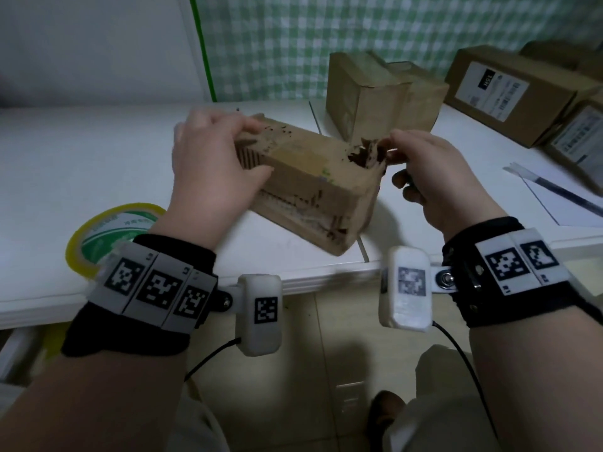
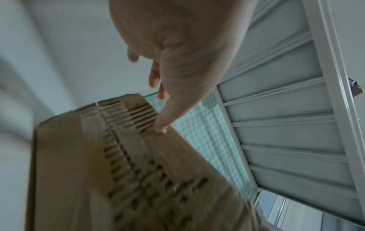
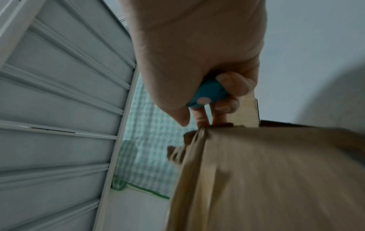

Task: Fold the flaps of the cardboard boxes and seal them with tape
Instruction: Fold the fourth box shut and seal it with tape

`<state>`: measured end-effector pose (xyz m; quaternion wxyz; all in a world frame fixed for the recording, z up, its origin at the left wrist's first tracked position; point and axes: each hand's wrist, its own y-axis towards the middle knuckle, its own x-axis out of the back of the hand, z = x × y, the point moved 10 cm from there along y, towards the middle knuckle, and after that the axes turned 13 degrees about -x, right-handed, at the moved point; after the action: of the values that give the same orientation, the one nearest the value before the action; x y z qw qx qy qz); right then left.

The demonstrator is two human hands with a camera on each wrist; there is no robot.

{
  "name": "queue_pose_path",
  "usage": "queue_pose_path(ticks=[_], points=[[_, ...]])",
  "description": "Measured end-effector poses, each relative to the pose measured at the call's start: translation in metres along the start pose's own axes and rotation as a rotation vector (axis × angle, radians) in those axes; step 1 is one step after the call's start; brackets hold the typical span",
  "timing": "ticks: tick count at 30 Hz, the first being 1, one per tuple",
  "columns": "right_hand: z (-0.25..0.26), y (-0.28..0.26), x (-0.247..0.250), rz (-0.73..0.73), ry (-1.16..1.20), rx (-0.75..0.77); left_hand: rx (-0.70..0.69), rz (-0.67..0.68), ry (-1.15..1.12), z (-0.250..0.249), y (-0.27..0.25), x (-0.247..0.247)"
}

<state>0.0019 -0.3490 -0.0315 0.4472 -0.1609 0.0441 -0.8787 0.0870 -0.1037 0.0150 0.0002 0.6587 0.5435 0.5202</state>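
A worn brown cardboard box (image 1: 310, 184) with torn, dark-stained edges is held tilted over the white table (image 1: 81, 151). My left hand (image 1: 212, 164) grips its left end, fingers over the top and thumb on the near face. The left wrist view shows the thumb on the ribbed, stripped cardboard (image 2: 138, 171). My right hand (image 1: 430, 177) is at the ragged right top corner, thumb and forefinger at the torn bit. Its other fingers curl round a small blue object (image 3: 209, 93). A yellow-and-green tape roll (image 1: 107, 233) lies on the table by my left wrist.
Two plain cardboard boxes (image 1: 368, 93) stand just behind the held one. Labelled boxes (image 1: 502, 93) are stacked at the back right. A sheet of paper with a dark strip (image 1: 554, 197) lies at the right. The table's front edge (image 1: 163, 295) runs under my wrists.
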Motion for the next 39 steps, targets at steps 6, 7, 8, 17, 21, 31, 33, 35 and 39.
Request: queue_pose_path(ticks=[6, 7, 8, 17, 21, 31, 33, 35, 39], points=[[0.001, -0.008, -0.020, 0.196, -0.113, 0.077, 0.049, 0.012, -0.362, -0.010, -0.002, -0.017], [0.002, -0.010, -0.022, 0.225, -0.116, 0.087, 0.048, 0.047, -0.415, -0.015, -0.003, -0.021], [0.003, -0.012, -0.025, 0.260, -0.122, 0.098, 0.039, 0.094, -0.475, -0.022, -0.004, -0.025], [0.011, -0.031, -0.055, 0.477, -0.160, 0.174, -0.073, 0.246, -0.475, -0.041, -0.009, -0.043], [0.014, -0.034, -0.057, 0.474, -0.170, 0.202, -0.025, 0.219, -0.547, -0.033, -0.008, -0.045], [0.016, -0.034, -0.059, 0.475, -0.165, 0.210, 0.006, 0.185, -0.593, -0.030, -0.009, -0.050], [0.018, -0.034, -0.059, 0.456, -0.182, 0.215, 0.024, 0.186, -0.617, -0.029, -0.010, -0.051], [0.019, -0.035, -0.059, 0.439, -0.193, 0.223, 0.037, 0.181, -0.633, -0.028, -0.010, -0.051], [0.019, -0.034, -0.057, 0.421, -0.182, 0.214, 0.031, 0.156, -0.627, -0.028, -0.010, -0.050]])
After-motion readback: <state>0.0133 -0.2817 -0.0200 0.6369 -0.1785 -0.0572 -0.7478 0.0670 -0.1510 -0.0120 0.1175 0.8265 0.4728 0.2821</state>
